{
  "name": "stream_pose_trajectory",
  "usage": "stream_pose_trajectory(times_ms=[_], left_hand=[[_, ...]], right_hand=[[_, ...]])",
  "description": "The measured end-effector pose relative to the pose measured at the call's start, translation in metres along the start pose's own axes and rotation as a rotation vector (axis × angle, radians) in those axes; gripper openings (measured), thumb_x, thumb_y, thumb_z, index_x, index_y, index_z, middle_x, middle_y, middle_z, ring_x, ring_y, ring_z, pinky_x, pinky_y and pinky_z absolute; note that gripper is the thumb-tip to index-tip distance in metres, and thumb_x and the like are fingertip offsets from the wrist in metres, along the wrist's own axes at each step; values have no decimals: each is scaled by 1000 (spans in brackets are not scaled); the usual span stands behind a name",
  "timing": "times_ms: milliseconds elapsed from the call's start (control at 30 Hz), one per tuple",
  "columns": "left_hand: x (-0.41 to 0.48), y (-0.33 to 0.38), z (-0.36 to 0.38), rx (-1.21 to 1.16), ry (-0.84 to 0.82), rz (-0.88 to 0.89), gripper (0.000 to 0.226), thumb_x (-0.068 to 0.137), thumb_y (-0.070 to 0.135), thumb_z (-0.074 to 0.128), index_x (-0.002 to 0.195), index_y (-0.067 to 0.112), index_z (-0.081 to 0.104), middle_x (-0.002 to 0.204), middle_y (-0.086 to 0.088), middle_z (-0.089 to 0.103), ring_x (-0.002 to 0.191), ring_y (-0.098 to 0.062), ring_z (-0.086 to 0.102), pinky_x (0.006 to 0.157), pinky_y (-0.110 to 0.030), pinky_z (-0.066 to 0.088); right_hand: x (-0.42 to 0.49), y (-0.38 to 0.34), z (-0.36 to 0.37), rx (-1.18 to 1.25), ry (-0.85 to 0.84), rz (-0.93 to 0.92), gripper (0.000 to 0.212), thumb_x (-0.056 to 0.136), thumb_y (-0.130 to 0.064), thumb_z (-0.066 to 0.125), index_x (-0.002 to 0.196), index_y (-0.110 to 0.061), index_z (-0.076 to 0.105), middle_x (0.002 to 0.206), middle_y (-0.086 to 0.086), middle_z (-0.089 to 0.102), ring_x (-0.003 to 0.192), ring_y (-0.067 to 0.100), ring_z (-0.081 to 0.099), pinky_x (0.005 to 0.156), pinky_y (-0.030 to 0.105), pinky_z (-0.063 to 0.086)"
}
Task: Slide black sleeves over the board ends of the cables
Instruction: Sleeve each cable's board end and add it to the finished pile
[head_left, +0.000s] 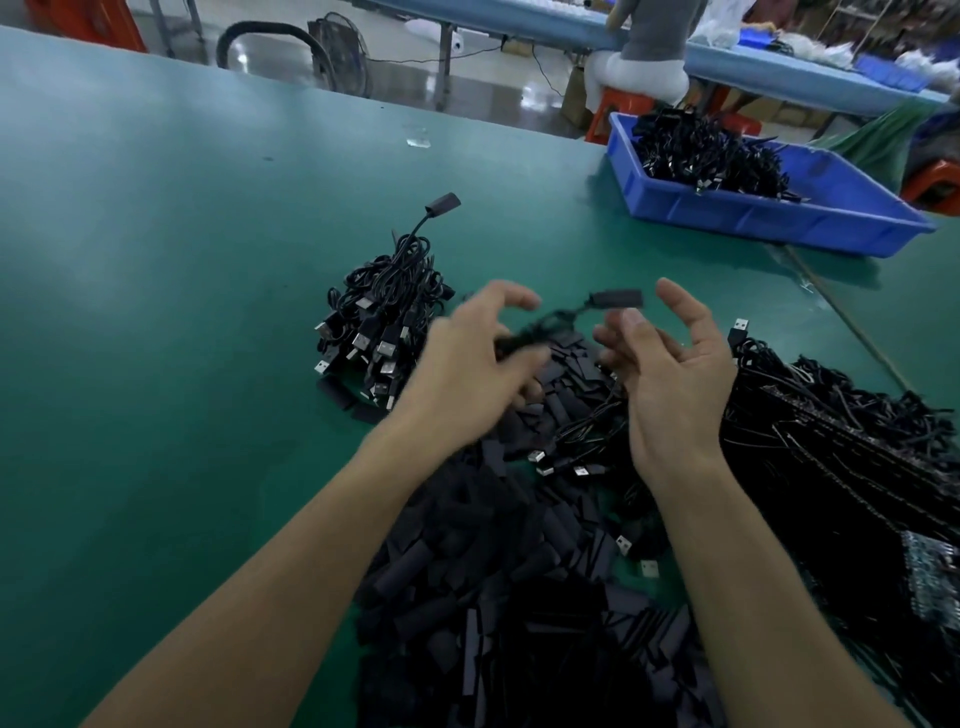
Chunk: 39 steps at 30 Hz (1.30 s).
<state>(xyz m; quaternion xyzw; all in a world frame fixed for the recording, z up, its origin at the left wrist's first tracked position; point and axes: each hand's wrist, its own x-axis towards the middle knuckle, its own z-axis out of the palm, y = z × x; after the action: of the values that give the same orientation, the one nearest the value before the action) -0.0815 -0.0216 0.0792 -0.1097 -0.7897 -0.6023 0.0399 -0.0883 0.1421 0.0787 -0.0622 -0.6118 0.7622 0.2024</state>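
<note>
My left hand (467, 364) is blurred. Its curled fingers and thumb hold a black cable (524, 338) whose sleeved board end (617, 299) sticks out to the right, above the table. My right hand (670, 374) is beside that end, palm turned left and fingers spread, holding nothing. Under both hands lies a heap of loose black sleeves (519, 571). Left of my hands is a bundle of coiled cables (384, 322) with USB plugs, one sleeved end (444, 202) poking up. A mass of cables (831, 441) with bare circuit boards (930, 577) lies at the right.
All of this lies on a green table (156, 312). A blue bin (753, 213) with more black cables stands at the back right. A few loose USB plugs (566, 467) lie among the sleeves. Beyond the table's far edge a person sits at another bench.
</note>
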Motion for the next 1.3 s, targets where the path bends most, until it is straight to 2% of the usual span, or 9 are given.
stream_pose_trajectory(times_ms=[100,200,333,500,833,933,1000,1133,1300], left_hand=[[25,12,-22,220,328,140,29,100,7,58,126,18,63,79,8,65,56,5,58,52,-7,44],[49,12,-45,490,514,125,39,105,7,43,142,15,52,102,0,51,87,-4,43,78,-11,37],[62,-13,-54,873,381,-135,40,105,16,44,144,12,46,127,-16,47,119,-34,41,98,-43,36],[61,-36,-50,1042,260,-317,53,103,52,29,143,22,47,153,-6,42,136,-33,32,108,-53,24],[69,-39,-51,995,154,-409,69,101,63,18,146,19,44,161,-10,33,147,-37,28,119,-64,13],[62,-37,-45,997,244,-288,55,103,54,34,149,23,38,164,-17,23,151,-36,19,121,-60,9],[53,-34,-36,1023,346,-58,49,104,42,44,147,21,42,162,-17,24,152,-33,19,123,-53,10],[39,-16,-3,680,311,296,36,101,40,51,117,12,65,124,-5,63,116,-19,58,103,-27,39],[30,-7,42,-11,43,64,14,94,36,68,92,22,64,83,14,66,74,1,60,73,-15,48]], right_hand=[[7,3,-17,-286,-20,18,38,97,-12,65,132,-22,56,86,-1,77,88,13,73,80,24,59],[12,7,-37,-738,-77,-68,31,97,-11,63,127,-17,65,109,-4,72,102,6,66,98,25,52],[25,16,-55,-1246,-248,-119,37,101,-12,52,137,-16,58,141,5,57,133,22,49,113,37,37],[38,28,-56,-1652,-306,95,47,106,-39,33,152,-27,36,151,14,42,138,35,36,112,48,29],[44,19,-41,-1320,-153,-130,35,98,-38,60,130,-24,63,121,9,61,120,29,50,94,42,29],[45,12,-38,-1089,-198,-180,23,97,-32,64,115,-18,70,114,6,66,111,23,58,97,38,42],[45,6,-36,-959,-227,-225,16,95,-25,68,109,-17,71,102,-1,67,96,9,61,87,17,43],[46,-4,-31,-753,-287,-209,17,88,-18,76,93,-31,66,90,-14,66,79,-10,61,79,10,48],[44,-11,-30,-519,-418,-177,23,88,-6,75,93,-26,63,86,-1,70,76,2,65,74,17,52]])
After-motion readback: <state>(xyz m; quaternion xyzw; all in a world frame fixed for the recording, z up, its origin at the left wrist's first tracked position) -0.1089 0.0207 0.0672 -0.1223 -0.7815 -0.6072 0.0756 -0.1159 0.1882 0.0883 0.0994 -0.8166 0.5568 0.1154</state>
